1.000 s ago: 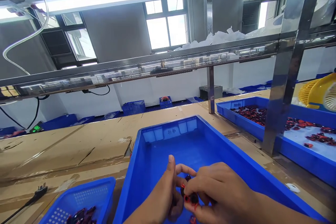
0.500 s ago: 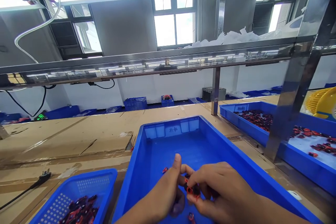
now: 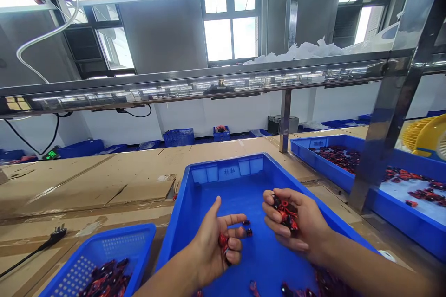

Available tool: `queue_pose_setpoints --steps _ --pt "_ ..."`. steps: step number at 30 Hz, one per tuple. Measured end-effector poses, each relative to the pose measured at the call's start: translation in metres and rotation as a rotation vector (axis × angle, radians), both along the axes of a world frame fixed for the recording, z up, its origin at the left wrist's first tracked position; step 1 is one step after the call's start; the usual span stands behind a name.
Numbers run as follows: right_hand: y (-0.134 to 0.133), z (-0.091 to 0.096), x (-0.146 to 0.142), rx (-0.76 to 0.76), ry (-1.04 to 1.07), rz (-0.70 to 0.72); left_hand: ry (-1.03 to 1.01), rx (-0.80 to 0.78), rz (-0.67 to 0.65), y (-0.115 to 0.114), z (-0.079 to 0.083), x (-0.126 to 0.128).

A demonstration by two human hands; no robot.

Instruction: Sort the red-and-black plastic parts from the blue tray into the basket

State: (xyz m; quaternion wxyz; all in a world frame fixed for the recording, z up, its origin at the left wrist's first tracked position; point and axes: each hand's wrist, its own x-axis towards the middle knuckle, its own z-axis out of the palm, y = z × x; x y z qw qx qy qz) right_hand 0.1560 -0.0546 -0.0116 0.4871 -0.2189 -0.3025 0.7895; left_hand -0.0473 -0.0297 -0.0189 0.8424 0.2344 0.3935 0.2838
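Over the large blue tray, my left hand curls its lower fingers round a few small red-and-black parts, thumb and index finger held apart. To its right, my right hand cups a bigger cluster of the same red-and-black parts against its palm, and some red rings show among them. Two loose dark parts lie on the tray floor between the hands. More parts are at the tray's near end, partly cut off by the frame and hidden under my right forearm.
At the left is a blue perforated basket with a pile of red-and-black parts. A second blue tray with many parts stands right, behind a metal post. A black plug lies on the cardboard-covered bench; a metal rail crosses above.
My hands, close together before, have moved apart. The right has gone right and turned up, showing a cluster in its palm; the left has opened partly, showing parts in its fingers.
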Motion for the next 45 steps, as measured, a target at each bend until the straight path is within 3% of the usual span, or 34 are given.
queue_pose_setpoints --steps 3,5,7,11,14,20,23,29,39,45 --pt "-0.005 -0.006 -0.011 -0.034 -0.145 0.082 -0.037 -0.019 0.035 -0.005 0.002 0.002" --pt "-0.011 -0.008 -0.020 0.047 -0.352 0.080 -0.050 -0.023 0.050 -0.007 0.002 0.003" --pt "-0.017 -0.009 -0.027 0.318 -0.648 -0.017 -0.035 -0.024 0.063 -0.007 0.002 0.005" --pt "-0.027 -0.010 -0.032 1.064 -1.251 -0.202 0.025 -0.002 0.098 -0.008 -0.001 0.007" --pt "-0.030 -0.014 -0.034 1.289 -1.548 -0.188 0.030 0.016 0.106 -0.010 -0.001 0.009" --pt "-0.026 -0.024 -0.036 1.412 -1.799 -0.340 0.023 0.109 0.149 -0.010 -0.002 0.009" --pt "-0.025 -0.023 -0.033 1.491 -1.791 -0.343 0.010 0.155 0.137 -0.009 -0.006 0.008" --pt "-0.028 -0.013 -0.026 1.319 -1.644 -0.401 0.026 0.313 0.128 -0.012 -0.005 0.011" --pt "-0.027 0.003 -0.021 1.494 -1.786 -0.649 0.034 0.559 0.114 -0.006 -0.011 0.014" --pt "-0.027 0.002 -0.016 1.551 -1.820 -0.616 -0.056 0.705 0.109 -0.012 -0.005 0.012"
